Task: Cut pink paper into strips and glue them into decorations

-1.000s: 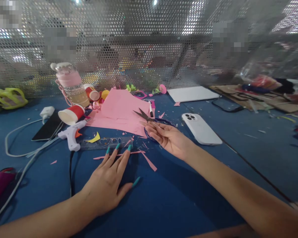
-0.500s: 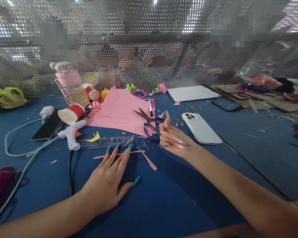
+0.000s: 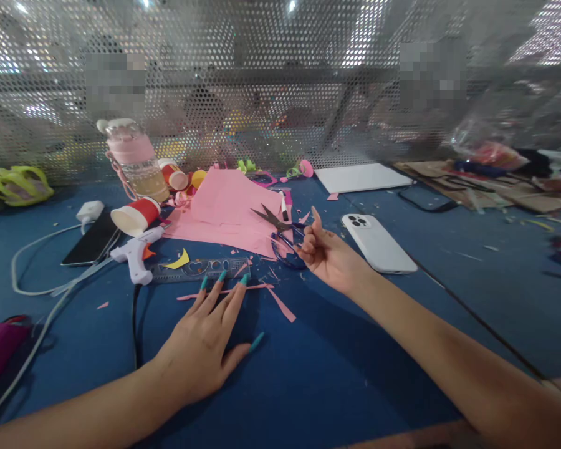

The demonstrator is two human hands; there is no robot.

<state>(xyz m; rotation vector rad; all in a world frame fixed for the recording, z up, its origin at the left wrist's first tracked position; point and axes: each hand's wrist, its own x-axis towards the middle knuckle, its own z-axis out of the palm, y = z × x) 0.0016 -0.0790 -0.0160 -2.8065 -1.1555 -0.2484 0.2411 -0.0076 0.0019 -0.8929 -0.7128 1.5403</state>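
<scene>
My left hand (image 3: 206, 340) lies palm down on the blue table, its fingers spread. Its long teal nails rest by the clear stencil ruler (image 3: 168, 273) and a thin pink paper strip (image 3: 201, 294). My right hand (image 3: 327, 255) is raised to the right of the scissors, with one digit pointing up and the other fingers curled in. Nothing shows in its grasp. Dark scissors (image 3: 270, 218) with blue handles lie part-open over the pink paper (image 3: 234, 199); my right hand partly hides the handles. Another pink paper scrap (image 3: 280, 304) lies between my hands.
A glue gun (image 3: 136, 254), a red paper cup (image 3: 143, 214), a black phone (image 3: 91, 240) and a bottle (image 3: 133, 156) stand or lie left. A white phone (image 3: 378, 243) is right of my right hand. A perforated metal screen (image 3: 271, 81) rises behind.
The fingers of my right hand have shifted slightly, and its wrist has turned a little. My left hand, the scissors and the paper stay where they were.
</scene>
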